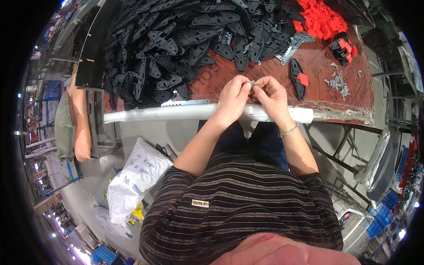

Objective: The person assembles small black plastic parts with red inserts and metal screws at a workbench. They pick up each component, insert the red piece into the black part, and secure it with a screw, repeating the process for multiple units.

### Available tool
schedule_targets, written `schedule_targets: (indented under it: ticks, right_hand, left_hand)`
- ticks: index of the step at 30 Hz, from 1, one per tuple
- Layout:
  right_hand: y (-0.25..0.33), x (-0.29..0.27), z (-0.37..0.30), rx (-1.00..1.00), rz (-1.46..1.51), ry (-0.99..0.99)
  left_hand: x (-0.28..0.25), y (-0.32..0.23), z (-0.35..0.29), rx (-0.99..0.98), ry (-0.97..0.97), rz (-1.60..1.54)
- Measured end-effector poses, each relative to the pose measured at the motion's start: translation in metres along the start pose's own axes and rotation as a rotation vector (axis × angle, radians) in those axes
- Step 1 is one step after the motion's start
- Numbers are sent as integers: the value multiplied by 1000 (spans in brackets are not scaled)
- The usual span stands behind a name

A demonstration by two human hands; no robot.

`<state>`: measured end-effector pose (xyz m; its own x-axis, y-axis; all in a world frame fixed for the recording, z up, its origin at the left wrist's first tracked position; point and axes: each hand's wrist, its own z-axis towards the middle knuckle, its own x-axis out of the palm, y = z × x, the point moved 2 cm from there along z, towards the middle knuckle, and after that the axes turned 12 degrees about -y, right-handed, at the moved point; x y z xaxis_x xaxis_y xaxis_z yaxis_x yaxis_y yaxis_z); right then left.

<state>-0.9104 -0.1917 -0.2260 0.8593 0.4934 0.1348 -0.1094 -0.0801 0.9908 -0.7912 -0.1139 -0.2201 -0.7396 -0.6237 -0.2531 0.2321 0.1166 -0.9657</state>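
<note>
Just above the padded near edge of the table, my left hand point(234, 97) and my right hand point(271, 96) meet fingertip to fingertip. Both are closed in a pinch on a small metal piece point(252, 83), too small to make out. To the right of my right hand lies a black plastic part point(297, 79) with a red clip point(302, 79) on it. Small silvery screws point(338, 84) are scattered farther right. A flat toothed metal strip point(185, 102) rests along the edge, left of my left hand.
A big heap of black plastic parts point(176, 44) covers the table's left and middle. Red plastic pieces point(320, 20) are piled far right, near metal brackets point(293, 46). White padding point(154, 114) wraps the table's near edge. A white sack point(137, 181) stands on the floor, left.
</note>
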Motion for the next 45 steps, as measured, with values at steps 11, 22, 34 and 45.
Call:
schedule_targets:
  ticks: [11,22,34,45]
  right_hand:
    - [4,-6,7,128,248,58]
    - [3,3,11,-42,-193,-1]
    - [11,5,5,-3,-172,15]
    - [20,-8,9,-330,-398,-100]
  left_hand:
    - [-4,-11,9,170,-61,167]
    - [-11,-23,4,219,-61,221]
    - [-25,-10,14,139,-39,245]
    - [-18,-38,44,485,-166,481]
